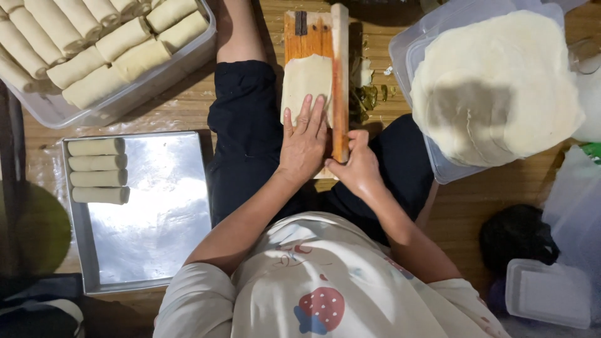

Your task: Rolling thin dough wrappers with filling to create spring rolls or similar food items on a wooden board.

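1. Here we see the left hand laid flat, fingers spread and pointing far, pressing a pale wrapper sheet onto a wooden board that rests across the person's lap.
2. The right hand is curled narrowly round the near end of a wooden stick, which lies along the right edge of the board, just beside the sheet.
3. Both hands sit close together at the near end of the board, the right thumb touching the left hand's edge.
4. To the right, a clear plastic tub holds a stack of round wrappers.
5. Near left, a metal tray carries four finished rolls, lined up along its far left side.
6. Far left, a clear container is packed with many more rolls.
7. Green leaf scraps lie on the wooden floor just right of the board.
8. Near right we note a lidded white box and a dark bag beside it.
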